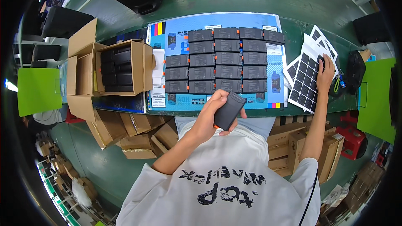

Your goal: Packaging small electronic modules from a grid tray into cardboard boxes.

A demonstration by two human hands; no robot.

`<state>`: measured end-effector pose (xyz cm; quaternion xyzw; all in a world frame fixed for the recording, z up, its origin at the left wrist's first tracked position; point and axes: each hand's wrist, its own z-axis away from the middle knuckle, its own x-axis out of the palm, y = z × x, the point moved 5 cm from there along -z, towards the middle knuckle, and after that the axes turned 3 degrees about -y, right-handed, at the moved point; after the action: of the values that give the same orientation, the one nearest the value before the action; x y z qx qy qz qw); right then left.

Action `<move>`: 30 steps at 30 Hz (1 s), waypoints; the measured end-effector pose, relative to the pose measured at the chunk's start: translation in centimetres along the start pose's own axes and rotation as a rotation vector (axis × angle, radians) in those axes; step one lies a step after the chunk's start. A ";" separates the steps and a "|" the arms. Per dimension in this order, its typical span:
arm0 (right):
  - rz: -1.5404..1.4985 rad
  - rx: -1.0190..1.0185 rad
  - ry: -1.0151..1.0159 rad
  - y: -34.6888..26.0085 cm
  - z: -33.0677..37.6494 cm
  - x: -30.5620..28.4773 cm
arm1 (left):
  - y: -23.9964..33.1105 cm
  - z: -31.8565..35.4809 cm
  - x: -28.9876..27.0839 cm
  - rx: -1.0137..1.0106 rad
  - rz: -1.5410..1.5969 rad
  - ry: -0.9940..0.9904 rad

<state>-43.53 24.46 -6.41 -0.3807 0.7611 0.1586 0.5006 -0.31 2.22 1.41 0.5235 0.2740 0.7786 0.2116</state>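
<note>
Left hand (213, 115): closed around a black block (229, 112), which is gripped between thumb and fingers.
Held block: carried tilted in front of the white shirt (226, 180), at the near edge of the desk (289, 111); an orange spot is shown at its lower end.
Right hand (325, 72): laid over white sheets (307, 84) with fingers extended; whether a sheet is pinched cannot be told.
Sheets: printed with dark rectangles in a grid, fanned and overlapped on the right part of the desk.
Rows: more black blocks (228, 58) are set out in five rows, the far right one slightly askew; orange spots are seen on many.
Blue printed mat (274, 94): spread on the desk beneath the rows.
Carton (143, 65): stood open left of the mat, with black blocks stacked inside.
Black pouch (355, 69): placed on the desk, right of the sheets.
Floor: cardboard boxes (138, 123) are piled below the desk's near edge, and a red stool (351, 140) is seen at right.
</note>
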 end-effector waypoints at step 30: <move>0.014 0.075 0.107 -1.9 0.5 -0.7 | -1.8 0.7 -2.1 -0.097 -0.431 0.119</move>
<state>-41.68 23.82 -5.70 -0.3644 0.7949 0.1127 0.4718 1.20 2.42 -1.03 0.3952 0.3535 0.7572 0.3815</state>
